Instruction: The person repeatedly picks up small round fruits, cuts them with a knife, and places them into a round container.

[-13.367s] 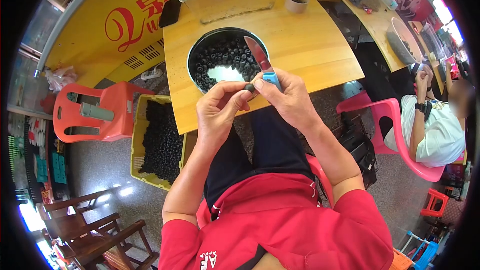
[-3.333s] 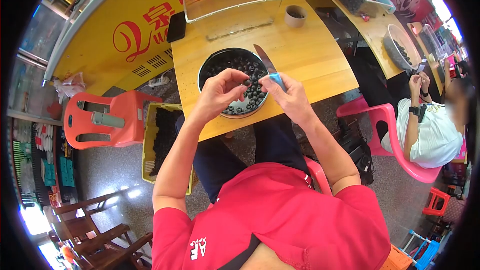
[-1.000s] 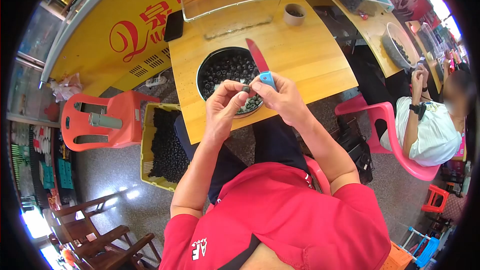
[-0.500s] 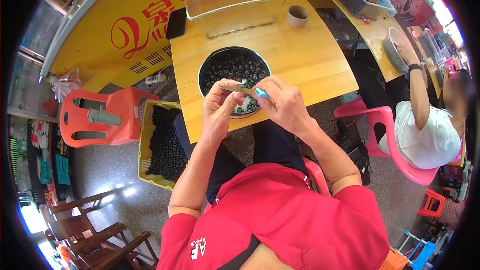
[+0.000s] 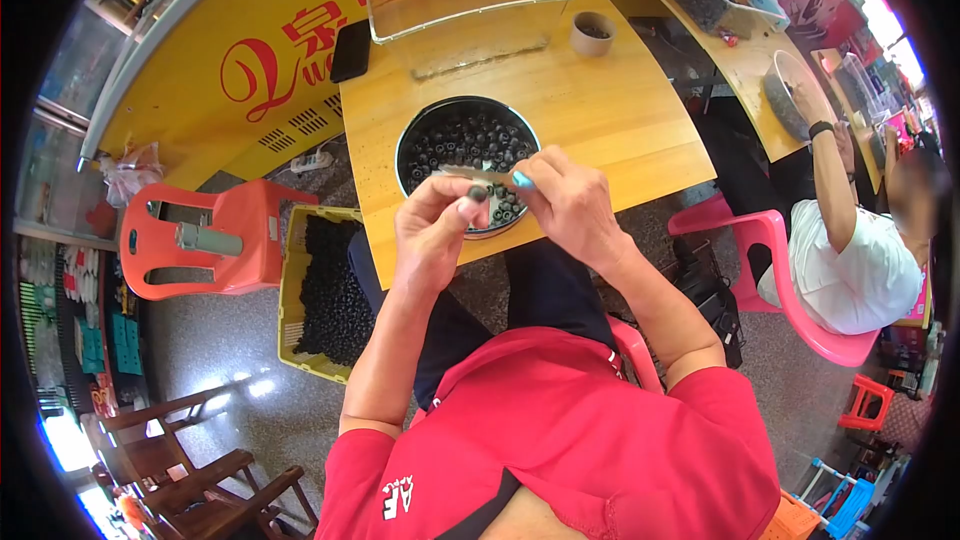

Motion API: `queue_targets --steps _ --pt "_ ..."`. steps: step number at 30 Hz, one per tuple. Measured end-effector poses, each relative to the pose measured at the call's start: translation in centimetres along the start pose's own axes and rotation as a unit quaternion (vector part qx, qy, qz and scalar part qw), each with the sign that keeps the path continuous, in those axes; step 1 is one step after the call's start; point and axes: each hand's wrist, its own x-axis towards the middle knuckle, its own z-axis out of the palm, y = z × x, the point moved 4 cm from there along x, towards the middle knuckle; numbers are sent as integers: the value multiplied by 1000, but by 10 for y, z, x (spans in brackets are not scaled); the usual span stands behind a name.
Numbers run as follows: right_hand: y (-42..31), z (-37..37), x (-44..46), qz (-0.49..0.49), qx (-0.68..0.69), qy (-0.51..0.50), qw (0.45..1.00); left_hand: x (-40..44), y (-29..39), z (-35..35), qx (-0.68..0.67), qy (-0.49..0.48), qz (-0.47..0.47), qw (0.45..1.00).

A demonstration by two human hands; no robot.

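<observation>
Between its thumb and fingers, my left hand [image 5: 432,227] pinches a small dark round piece [image 5: 478,194]. My right hand [image 5: 570,202] is closed round the blue handle of a knife [image 5: 474,173], whose blade points left, just above the piece and close to my left fingers. Both hands are over the near edge of a round dark-rimmed bowl [image 5: 403,130] that holds many small dark pieces and a pale patch. The bowl stands on the wooden table [image 5: 620,110].
A clear bin [image 5: 470,10], a cup [image 5: 592,33] and a black phone [image 5: 350,51] lie at the back. Left are a yellow crate [image 5: 290,310] of dark pieces and an orange stool [image 5: 255,237]. At right, a person [image 5: 850,265] sits on a pink chair [image 5: 745,230], one hand in a tub.
The knife has swung from upright to nearly level across the piece. Since half a second ago, my left hand has shifted slightly down and left. The other person has reached into the tub.
</observation>
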Motion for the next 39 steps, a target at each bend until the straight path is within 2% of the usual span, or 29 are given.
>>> queue_targets --steps 3,4,7,8,11,15,18,20,24,26,27,30,39 --pt "20 0 -4 80 -31 21 996 -9 17 6 28 -20 21 999" --pt "21 -3 -4 101 5 28 995 -10 17 1 53 25 16 998" --pt "7 -6 2 125 164 29 978 -9 12 -9 123 71 30 989" --pt "4 1 1 144 244 14 959 -9 9 -10 149 71 35 986" --pt "-9 10 1 260 352 -96 894 -8 8 -3 189 62 63 978" --pt "-12 24 1 292 519 -75 800 -8 8 -2 223 49 92 969" --pt "-16 24 1 324 569 -86 751 -9 6 -3 228 45 99 968" --pt "-15 23 0 328 567 -96 750 -9 5 -3 218 45 99 970" --pt "-9 27 -1 282 496 -80 817 -8 6 -2 206 49 68 975" --pt "-14 17 3 165 336 -51 926 -8 4 -5 161 52 48 984" --pt "-18 13 5 102 249 -35 962 -8 4 -6 155 62 42 985" --pt "-25 7 7 18 144 -9 989 -8 4 -7 145 76 37 986" --pt "-22 0 9 -28 56 2 998 -6 8 -4 179 68 52 980"
